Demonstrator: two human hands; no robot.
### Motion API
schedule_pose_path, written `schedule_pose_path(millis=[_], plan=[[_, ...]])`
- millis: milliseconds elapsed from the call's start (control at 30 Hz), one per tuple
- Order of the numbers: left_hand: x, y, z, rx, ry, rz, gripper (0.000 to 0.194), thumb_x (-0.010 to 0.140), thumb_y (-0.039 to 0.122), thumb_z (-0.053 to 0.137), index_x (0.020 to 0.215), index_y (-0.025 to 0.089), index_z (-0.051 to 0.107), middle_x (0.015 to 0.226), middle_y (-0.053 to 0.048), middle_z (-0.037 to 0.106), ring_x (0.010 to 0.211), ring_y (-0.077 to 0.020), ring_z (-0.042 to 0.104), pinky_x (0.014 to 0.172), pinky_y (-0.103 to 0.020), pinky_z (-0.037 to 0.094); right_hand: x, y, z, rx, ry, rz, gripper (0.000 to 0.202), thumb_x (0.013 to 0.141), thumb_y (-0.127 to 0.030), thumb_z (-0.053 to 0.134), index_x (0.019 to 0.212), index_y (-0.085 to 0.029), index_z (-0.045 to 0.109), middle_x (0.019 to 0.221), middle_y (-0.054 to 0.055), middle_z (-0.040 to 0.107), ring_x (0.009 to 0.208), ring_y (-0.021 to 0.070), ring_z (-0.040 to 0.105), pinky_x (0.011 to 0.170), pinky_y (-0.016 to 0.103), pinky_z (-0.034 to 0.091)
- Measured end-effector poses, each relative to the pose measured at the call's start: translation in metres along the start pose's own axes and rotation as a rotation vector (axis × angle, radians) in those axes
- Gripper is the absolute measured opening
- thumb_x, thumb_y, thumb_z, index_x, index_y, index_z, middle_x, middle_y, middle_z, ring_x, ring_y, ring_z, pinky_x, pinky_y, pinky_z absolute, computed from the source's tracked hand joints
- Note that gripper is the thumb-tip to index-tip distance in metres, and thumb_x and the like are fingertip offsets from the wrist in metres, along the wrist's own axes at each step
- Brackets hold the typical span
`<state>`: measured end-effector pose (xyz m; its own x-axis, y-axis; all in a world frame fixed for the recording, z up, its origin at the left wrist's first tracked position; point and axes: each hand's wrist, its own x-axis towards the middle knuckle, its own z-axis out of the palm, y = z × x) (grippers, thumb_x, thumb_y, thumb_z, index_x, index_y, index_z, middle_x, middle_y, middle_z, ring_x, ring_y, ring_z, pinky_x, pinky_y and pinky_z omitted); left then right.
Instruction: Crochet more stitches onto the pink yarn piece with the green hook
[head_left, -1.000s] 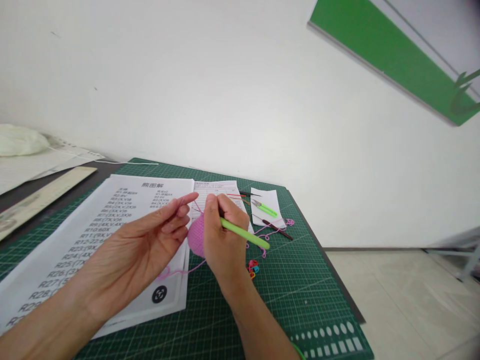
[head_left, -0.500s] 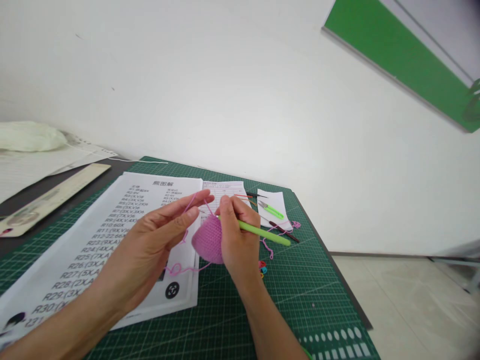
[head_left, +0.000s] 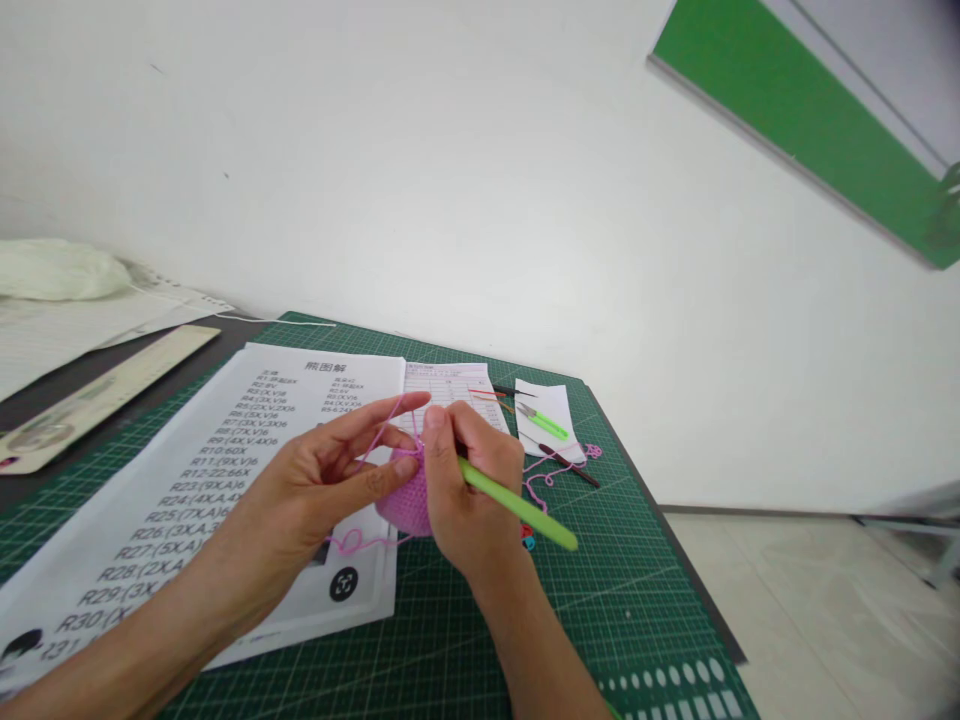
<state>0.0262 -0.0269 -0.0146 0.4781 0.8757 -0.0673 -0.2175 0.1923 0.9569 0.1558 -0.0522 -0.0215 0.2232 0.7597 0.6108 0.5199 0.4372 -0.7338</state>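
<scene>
A pink crocheted piece (head_left: 403,507), rounded like a cup, is held between both hands above the cutting mat. My left hand (head_left: 337,465) pinches its upper edge between thumb and fingers, and a strand of pink yarn (head_left: 384,424) runs over the raised index finger. My right hand (head_left: 476,480) is closed around a crochet hook with a thick green handle (head_left: 517,503), which points down to the right. The hook's tip is at the piece's top edge, mostly hidden by fingers. Loose yarn trails below onto the printed sheet.
A printed pattern sheet (head_left: 247,450) lies on the green cutting mat (head_left: 600,600). Right of the hands are green thread snips (head_left: 546,422) on white paper, a dark hook (head_left: 570,466) and small coloured stitch markers (head_left: 528,540). A ruler (head_left: 112,395) lies at left. Behind stands a white wall.
My left thumb and fingers have closed onto the piece's edge. My right hand has shifted slightly left, and the hook's handle end has tipped lower. The crocheted piece is more covered.
</scene>
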Motion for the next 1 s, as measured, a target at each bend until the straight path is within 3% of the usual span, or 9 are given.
schedule_pose_path(millis=[100,200,367,500,667,800,1000], plan=[[-0.001,0.001,-0.003,-0.015,-0.027,-0.033,0.043,0.078,0.028,0.071,0.118,0.039,0.062,0.103,0.006,0.073,0.099,-0.0144,0.062,0.076,-0.014,0.049,0.001,-0.001,-0.001,-0.055,-0.006,-0.049,0.028,0.089,-0.029,0.049,0.063,-0.019,0.046,0.055,-0.006,0.044,0.053,0.0074,0.04,0.056,0.026,0.03],[-0.001,0.007,-0.007,-0.015,-0.021,-0.059,0.046,0.078,0.028,0.071,0.121,0.039,0.059,0.095,0.006,0.074,0.097,-0.0139,0.062,0.07,-0.013,0.048,0.003,-0.001,-0.003,-0.046,-0.024,-0.086,0.024,0.09,-0.028,0.05,0.067,-0.018,0.051,0.062,-0.004,0.05,0.059,0.0078,0.046,0.059,0.025,0.034],[0.003,0.014,-0.015,0.013,-0.01,-0.164,0.048,0.08,0.029,0.068,0.126,0.037,0.056,0.088,0.005,0.073,0.094,-0.0157,0.062,0.065,-0.014,0.046,0.003,-0.001,-0.002,-0.015,-0.061,-0.086,0.032,0.092,-0.024,0.046,0.061,-0.019,0.04,0.058,-0.005,0.042,0.057,0.0077,0.044,0.057,0.025,0.033],[0.005,0.01,-0.025,0.009,-0.032,-0.196,0.05,0.079,0.028,0.069,0.126,0.037,0.055,0.091,0.005,0.073,0.095,-0.0156,0.062,0.063,-0.014,0.045,0.001,-0.003,0.001,-0.055,-0.062,-0.075,0.032,0.093,-0.024,0.043,0.061,-0.019,0.041,0.059,-0.005,0.044,0.056,0.0075,0.045,0.057,0.025,0.033],[0.001,0.002,-0.031,-0.004,-0.017,-0.182,0.053,0.076,0.029,0.072,0.125,0.038,0.056,0.086,0.006,0.073,0.09,-0.0127,0.062,0.064,-0.011,0.046,-0.006,-0.002,0.01,-0.195,0.011,-0.102,0.029,0.091,-0.021,0.042,0.062,-0.019,0.037,0.06,-0.003,0.043,0.057,0.0088,0.044,0.056,0.026,0.031],[0.0,0.0,-0.026,-0.034,0.009,-0.144,0.045,0.075,0.028,0.073,0.118,0.036,0.062,0.097,0.007,0.075,0.095,-0.0128,0.063,0.076,-0.014,0.049,-0.013,0.0,0.018,-0.291,0.115,-0.159,0.024,0.091,-0.019,0.041,0.067,-0.019,0.041,0.063,-0.002,0.046,0.06,0.0102,0.045,0.058,0.027,0.032],[0.0,-0.005,-0.026,-0.063,0.006,-0.121,0.047,0.073,0.028,0.075,0.118,0.037,0.062,0.102,0.008,0.075,0.094,-0.0119,0.065,0.074,-0.012,0.051,-0.015,-0.008,0.017,-0.108,0.148,-0.094,0.023,0.092,-0.022,0.041,0.071,-0.019,0.047,0.065,-0.003,0.052,0.063,0.0093,0.05,0.059,0.024,0.036]])
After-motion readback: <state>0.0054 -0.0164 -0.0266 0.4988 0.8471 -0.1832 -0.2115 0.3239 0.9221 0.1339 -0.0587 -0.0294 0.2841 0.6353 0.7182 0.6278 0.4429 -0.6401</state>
